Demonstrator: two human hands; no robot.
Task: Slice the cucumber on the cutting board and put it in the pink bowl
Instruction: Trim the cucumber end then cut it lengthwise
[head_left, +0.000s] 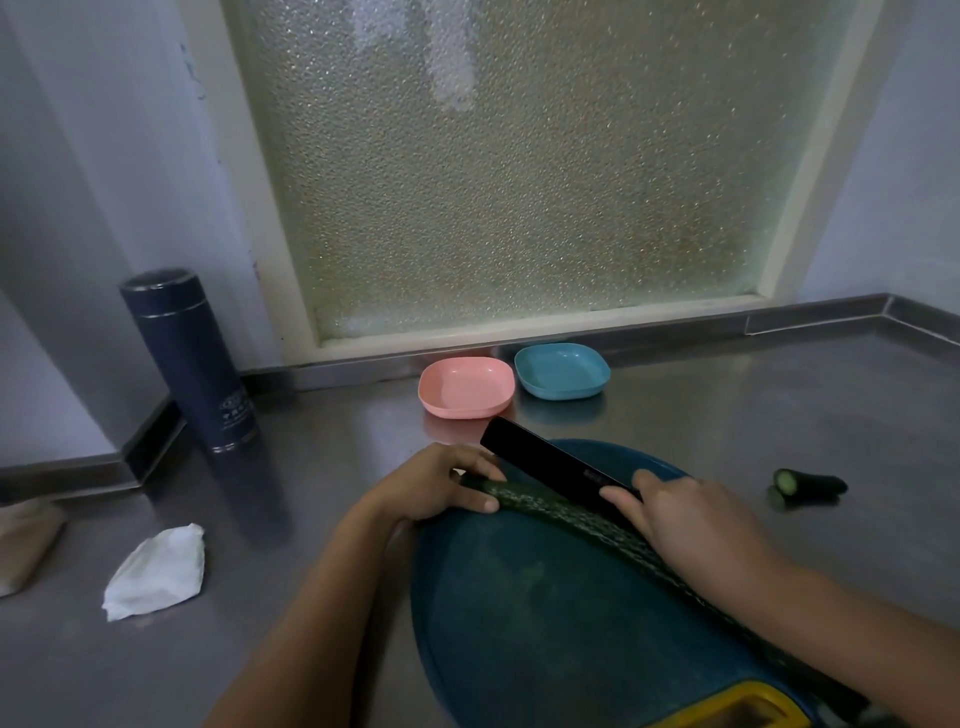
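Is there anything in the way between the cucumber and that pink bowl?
Nothing sits on the steel counter between the cucumber and the pink bowl. Only the black knife, gripped by the right hand, runs along the cucumber's far side, its tip near the bowl.

One pink bowl (457, 410), one blue bowl (561, 392), one knife (545, 454), one cutting board (519, 597), one long cucumber (561, 512), one flask (192, 358)

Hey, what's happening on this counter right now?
A person is getting set to slice a cucumber on a blue cutting board. The left hand holds its far end, and the right hand grips a black knife beside it. The pink bowl behind holds nothing yet. A cut-off end lies on the counter.
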